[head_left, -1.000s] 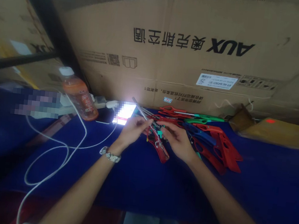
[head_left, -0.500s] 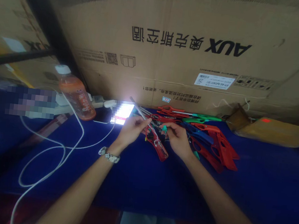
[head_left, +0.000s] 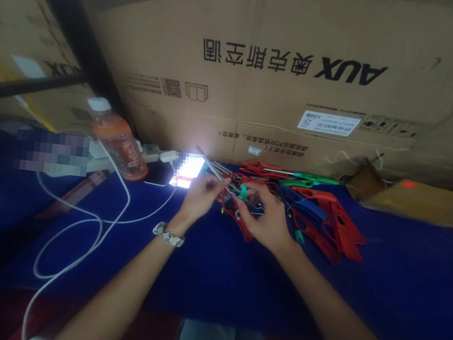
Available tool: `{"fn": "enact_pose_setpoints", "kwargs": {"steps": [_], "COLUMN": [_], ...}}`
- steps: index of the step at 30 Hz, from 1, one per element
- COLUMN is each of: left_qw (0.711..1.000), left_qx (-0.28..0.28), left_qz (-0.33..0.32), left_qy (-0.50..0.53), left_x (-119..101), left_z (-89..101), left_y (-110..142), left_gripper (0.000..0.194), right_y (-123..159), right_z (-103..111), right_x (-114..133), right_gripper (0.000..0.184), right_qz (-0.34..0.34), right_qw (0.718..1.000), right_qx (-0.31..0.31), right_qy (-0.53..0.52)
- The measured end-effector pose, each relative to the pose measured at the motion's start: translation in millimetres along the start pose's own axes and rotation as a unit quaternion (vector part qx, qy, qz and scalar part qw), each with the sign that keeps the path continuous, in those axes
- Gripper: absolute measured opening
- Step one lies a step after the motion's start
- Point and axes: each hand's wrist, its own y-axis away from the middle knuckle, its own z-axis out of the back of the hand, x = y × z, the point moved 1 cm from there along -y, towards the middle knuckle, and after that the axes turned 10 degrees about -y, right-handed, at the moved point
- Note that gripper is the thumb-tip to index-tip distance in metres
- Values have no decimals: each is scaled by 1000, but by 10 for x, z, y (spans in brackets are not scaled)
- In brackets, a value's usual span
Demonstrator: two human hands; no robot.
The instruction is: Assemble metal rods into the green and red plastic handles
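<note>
My left hand [head_left: 202,197] is closed, with thumb and fingertips pinching the metal tube [head_left: 210,162] of an opened long-nosed lighter. Below the fingers its red half-shell [head_left: 242,225] slants toward me, with white wire on it, partly covered by my right hand. My right hand [head_left: 269,218] pinches a small green plastic piece [head_left: 243,192], perhaps a trigger, over the upper part of that shell. Behind both hands lies a pile of red, blue and green lighter shells, among them a blue shell [head_left: 308,204] and a red shell [head_left: 340,226].
A lit phone [head_left: 187,172] lies behind my left hand. An orange drink bottle [head_left: 121,144] stands tilted at the left, near a white cable [head_left: 99,226] looping over the blue tabletop [head_left: 213,283]. A large cardboard box [head_left: 259,97] rises at the back; a brown packet [head_left: 419,203] lies right.
My right hand has moved left and closer to my left hand, bringing the green piece over the red half-shell. My left hand keeps its hold on the metal tube.
</note>
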Motion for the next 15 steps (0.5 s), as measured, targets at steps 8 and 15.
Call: {"fn": "enact_pose_setpoints", "kwargs": {"steps": [8,15], "left_qw": [1000,999], "left_qx": [-10,0], "left_qz": [5,21], "left_qy": [-7,24], "left_x": [10,-9], "left_z": [-14,-11], "left_y": [9,15], "left_gripper": [38,39], "right_y": [25,21], "right_z": [-132,-154], "right_x": [35,-8], "right_gripper": [9,11], "right_qz": [127,124], "right_qw": [964,961], "right_qx": [104,88], "right_qy": [208,230]}}
